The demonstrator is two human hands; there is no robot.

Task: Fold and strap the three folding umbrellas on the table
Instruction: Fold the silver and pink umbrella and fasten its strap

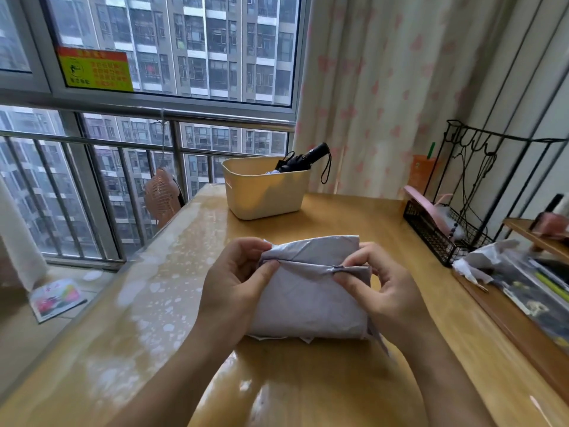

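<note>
Gripping a lilac umbrella (311, 297) in both hands, well in front of the bin (264, 192), low over the counter (354, 223), lower edge touching it. Pinching a fold of canopy with the left hand (237, 282), thumb on top. Pinching the same fold at its other end with the right hand (378, 288), fingers curled. Inside the bin, sticking out over its right rim: a folded black umbrella (304, 158), wrist loop hanging outside. Right of the bin, well apart: a wire rack (446, 235).
</note>
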